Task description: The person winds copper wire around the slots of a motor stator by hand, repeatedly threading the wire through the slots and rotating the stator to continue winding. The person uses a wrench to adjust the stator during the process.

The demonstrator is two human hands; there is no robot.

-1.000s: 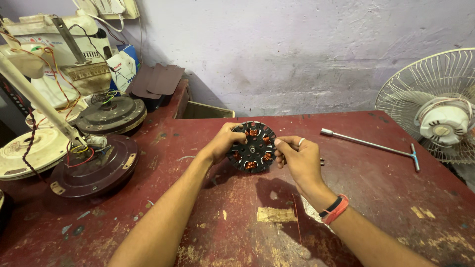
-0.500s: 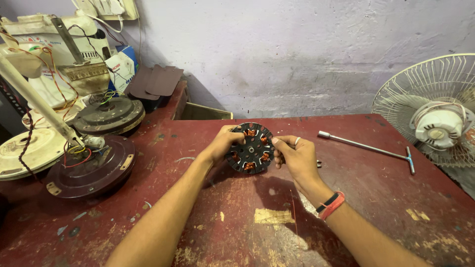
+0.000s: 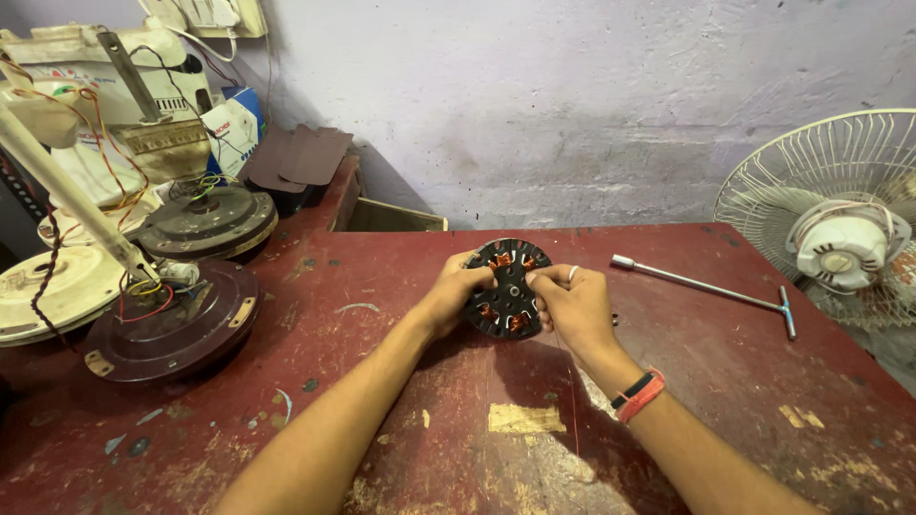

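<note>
We see one package — a blue-and-white carton (image 3: 234,129) with red print, standing at the far left against the wall, behind the dark fan motor housings and partly hidden by them. Pale sticker scraps (image 3: 520,418) cling to the red tabletop (image 3: 382,277) — blank, torn, rectangular.

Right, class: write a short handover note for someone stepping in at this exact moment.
Left hand: grips the left edge of the round black stator with copper windings.
Right hand: holds its right edge, fingers near the centre.
Stator is tilted up above the red table.
T-handle wrench lies to the right, untouched.
Some slots are wound; how much winding remains cannot be told.
</note>
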